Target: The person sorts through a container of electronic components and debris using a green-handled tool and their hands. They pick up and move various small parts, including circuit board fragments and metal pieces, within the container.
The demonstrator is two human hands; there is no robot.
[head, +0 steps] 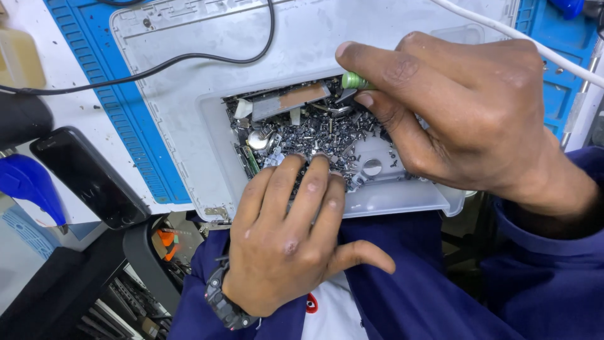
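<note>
A shallow grey plastic tray point(402, 200) holds a heap of several small dark screws point(321, 129) and metal scraps, with a flat metal strip point(289, 101) on top. My left hand point(286, 242), a black watch on its wrist, rests fingers-down in the screws at the tray's near edge, fingers spread. My right hand point(465, 119) hovers over the tray's right side, thumb and forefinger pinched on a small green-handled tool point(354, 80) whose tip is hidden.
The tray sits on a grey device back cover point(189, 82) over a blue work mat point(94, 69). A black cable point(157, 63) crosses the cover, a white cable point(535, 41) runs top right. A black phone point(88, 176) lies at left.
</note>
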